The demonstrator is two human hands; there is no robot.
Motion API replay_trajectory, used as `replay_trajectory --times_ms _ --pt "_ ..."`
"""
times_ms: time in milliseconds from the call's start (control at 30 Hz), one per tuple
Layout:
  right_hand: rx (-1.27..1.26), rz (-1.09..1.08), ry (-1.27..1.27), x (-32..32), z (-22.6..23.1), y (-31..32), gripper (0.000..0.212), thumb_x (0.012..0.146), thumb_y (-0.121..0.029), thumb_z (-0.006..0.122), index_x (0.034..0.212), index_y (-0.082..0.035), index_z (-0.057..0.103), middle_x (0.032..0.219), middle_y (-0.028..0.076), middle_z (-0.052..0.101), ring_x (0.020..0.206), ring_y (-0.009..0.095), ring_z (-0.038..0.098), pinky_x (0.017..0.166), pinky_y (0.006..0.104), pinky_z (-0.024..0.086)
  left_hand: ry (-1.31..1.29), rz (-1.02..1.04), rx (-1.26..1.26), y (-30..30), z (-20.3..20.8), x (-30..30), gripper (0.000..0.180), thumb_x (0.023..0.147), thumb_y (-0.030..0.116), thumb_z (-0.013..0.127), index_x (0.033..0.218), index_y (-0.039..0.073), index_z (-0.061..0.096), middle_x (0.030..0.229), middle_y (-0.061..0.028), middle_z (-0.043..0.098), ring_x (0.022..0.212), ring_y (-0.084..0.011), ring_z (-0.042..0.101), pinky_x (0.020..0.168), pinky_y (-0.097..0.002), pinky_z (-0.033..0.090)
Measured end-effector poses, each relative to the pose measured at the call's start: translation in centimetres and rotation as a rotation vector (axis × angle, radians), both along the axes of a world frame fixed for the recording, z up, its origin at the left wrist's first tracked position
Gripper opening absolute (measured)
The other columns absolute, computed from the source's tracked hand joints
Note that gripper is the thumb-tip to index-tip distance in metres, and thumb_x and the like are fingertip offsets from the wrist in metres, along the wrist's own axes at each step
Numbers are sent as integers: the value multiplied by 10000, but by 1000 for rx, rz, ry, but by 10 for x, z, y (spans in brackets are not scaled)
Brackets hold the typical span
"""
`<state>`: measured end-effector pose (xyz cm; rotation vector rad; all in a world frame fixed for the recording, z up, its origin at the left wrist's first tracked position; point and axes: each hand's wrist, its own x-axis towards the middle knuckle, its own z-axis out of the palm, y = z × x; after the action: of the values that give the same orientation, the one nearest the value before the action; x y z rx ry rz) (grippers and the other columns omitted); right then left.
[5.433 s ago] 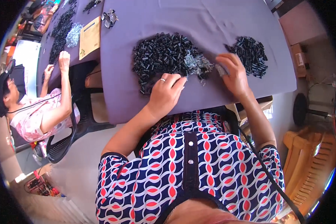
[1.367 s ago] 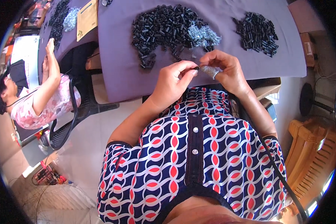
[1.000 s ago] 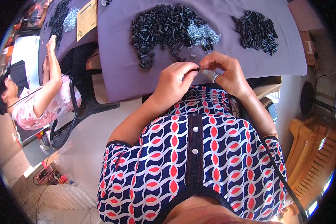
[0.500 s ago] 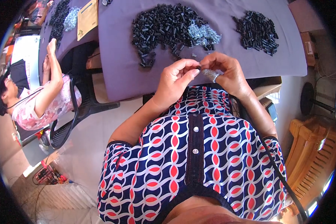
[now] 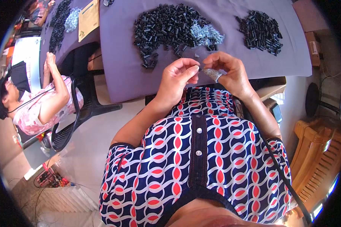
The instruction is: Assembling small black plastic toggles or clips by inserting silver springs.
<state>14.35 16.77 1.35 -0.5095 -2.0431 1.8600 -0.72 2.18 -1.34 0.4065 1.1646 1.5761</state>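
Observation:
My left hand [image 5: 178, 80] pinches a small dark piece [image 5: 200, 69] between thumb and forefinger, just past the table's near edge. Its exact kind is mostly hidden by the fingertips. Close by on the right, my right hand [image 5: 233, 77] has its fingers curled, with thumb and forefinger tips apart and nothing visible between them. A silvery wrap [image 5: 213, 75] covers its thumb. Beyond my hands lies a large pile of short black tube-like pieces [image 5: 163, 28]. A heap of small silvery springs [image 5: 206, 34] rests on its right side, and one loose spring [image 5: 197, 55] lies nearer me.
A second pile of black pieces [image 5: 259, 32] lies at the right on the purple-grey cloth [image 5: 223, 13]. On the left, a co-worker [image 5: 41, 102] sits on a black chair [image 5: 79, 113] beside similar piles and a tan envelope [image 5: 89, 20]. A wooden chair [image 5: 318, 155] stands at right.
My left hand has shifted slightly left, and the fingertips of my two hands have parted a little. The co-worker's hands have moved down and closer together.

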Motion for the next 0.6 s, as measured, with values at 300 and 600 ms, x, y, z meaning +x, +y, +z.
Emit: replay_trajectory --times_ms 300,600 --pt "73 49 -48 -1 1 1 302 833 72 718 1115 -14 654 990 29 674 939 115 646 875 279 522 25 -67 -64 1 7 1 143 973 100 655 1084 11 659 915 -38 690 798 -109 668 744 -267 566" --pt "144 103 -87 4 8 -1 242 822 86 702 1047 1 671 923 39 689 886 113 651 779 270 530 670 -321 -60 -7 24 -7 140 959 88 664 1032 -31 664 882 -21 683 758 -68 609 683 -231 509"
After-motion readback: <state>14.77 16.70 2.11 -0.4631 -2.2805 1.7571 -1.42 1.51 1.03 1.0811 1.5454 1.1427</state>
